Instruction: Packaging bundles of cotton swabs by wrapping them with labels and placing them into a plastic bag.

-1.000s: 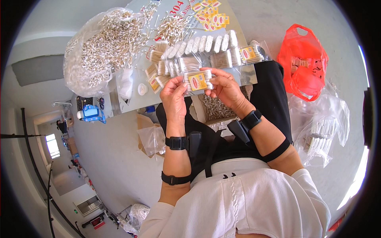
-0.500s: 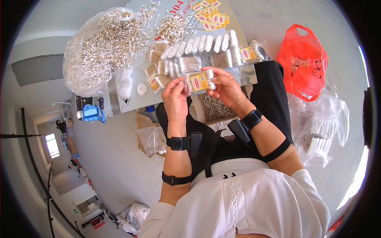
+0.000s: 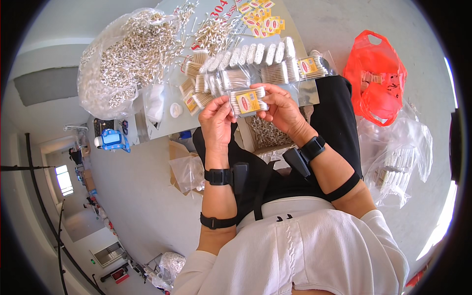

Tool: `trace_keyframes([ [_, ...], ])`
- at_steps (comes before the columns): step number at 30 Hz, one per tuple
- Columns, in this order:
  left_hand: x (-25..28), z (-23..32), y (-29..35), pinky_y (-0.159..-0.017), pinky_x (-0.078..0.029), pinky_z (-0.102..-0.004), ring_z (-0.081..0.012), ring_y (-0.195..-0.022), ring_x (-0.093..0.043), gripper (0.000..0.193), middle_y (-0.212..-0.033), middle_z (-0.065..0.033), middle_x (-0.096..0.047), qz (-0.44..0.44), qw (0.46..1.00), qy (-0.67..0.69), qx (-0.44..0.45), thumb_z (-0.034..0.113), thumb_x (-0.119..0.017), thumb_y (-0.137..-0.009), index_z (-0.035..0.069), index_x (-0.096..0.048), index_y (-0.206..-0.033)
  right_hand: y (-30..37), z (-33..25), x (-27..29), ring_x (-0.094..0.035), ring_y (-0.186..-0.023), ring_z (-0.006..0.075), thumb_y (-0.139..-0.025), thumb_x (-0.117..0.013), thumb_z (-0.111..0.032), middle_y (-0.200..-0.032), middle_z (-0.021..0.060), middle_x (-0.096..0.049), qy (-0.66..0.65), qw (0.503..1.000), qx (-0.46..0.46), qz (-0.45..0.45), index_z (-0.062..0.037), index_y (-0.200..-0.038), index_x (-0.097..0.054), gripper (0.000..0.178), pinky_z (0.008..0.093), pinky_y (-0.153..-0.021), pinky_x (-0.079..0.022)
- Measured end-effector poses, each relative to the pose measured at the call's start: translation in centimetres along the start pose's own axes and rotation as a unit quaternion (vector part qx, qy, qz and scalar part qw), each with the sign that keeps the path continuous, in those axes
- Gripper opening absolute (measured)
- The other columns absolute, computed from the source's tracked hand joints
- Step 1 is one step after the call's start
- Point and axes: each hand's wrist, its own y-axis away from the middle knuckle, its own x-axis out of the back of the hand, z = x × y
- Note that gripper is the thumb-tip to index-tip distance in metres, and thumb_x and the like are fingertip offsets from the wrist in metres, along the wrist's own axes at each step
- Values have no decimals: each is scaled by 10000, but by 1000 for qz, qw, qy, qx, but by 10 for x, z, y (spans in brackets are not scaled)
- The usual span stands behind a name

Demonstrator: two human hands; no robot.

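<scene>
Between my two hands is a pack of cotton swabs (image 3: 247,102) with a yellow label on its front, held above the table's near edge. My left hand (image 3: 216,122) pinches the pack's left end between thumb and fingers. At the opposite end, the fingers of my right hand (image 3: 282,110) close on the pack's right side. Just beyond lie bundled cotton swabs (image 3: 235,78), several stacked and some in clear bags. A row of bundles standing on end (image 3: 250,54) shows white tips. Another labelled pack (image 3: 309,66) sits to the right.
A large clear bag of loose swabs (image 3: 132,64) stands at the table's left, with yellow label cards (image 3: 265,22) at the far side. Below the table edge is a box of swabs (image 3: 269,133). On the right are a red plastic bag (image 3: 376,73) and clear bags of packs (image 3: 396,162).
My left hand has shifted very slightly left, its fingers regripping the pack's left end. My right hand and the pack stay nearly in place.
</scene>
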Motion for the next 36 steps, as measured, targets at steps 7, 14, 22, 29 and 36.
trace_keyframes([
  [7,8,2,-3,-461,-457,-234,-117,-555,-555,84,-727,-70,-617,-31,999,-12,5,-11,-621,-826,-34,-632,-906,0,0,-1,-574,-527,142,-821,-456,-7,-924,165,-629,-6,1000,3,5,21,-1160,-560,356,200,-419,-412],
  [14,6,6,-3,-502,-482,-240,-123,-577,-571,41,-723,-63,-613,-49,998,-38,0,-5,-620,-823,-21,-615,-861,0,-2,-2,-571,-517,137,-823,-466,-9,-900,154,-634,22,1000,12,14,19,-1133,-582,332,201,-416,-410],
  [22,6,8,-4,-543,-485,-255,-124,-600,-566,44,-729,-54,-603,-50,998,-46,8,-6,-608,-824,-20,-610,-866,1,-2,-3,-595,-518,136,-817,-477,8,-888,144,-643,43,999,16,28,14,-1117,-597,323,200,-409,-422],
  [29,5,6,-4,-526,-478,-243,-123,-588,-565,76,-725,-60,-608,-35,998,-59,11,4,-613,-825,-32,-615,-891,0,0,-1,-596,-524,137,-817,-484,6,-894,145,-644,46,998,18,27,12,-1112,-602,318,198,-424,-434],
  [36,3,9,-4,-515,-468,-237,-110,-576,-556,62,-707,-48,-598,-30,997,10,71,14,-637,-811,-12,-609,-860,-1,1,2,-591,-524,133,-817,-491,8,-885,135,-647,50,998,16,27,8,-1112,-603,315,201,-439,-444],
])
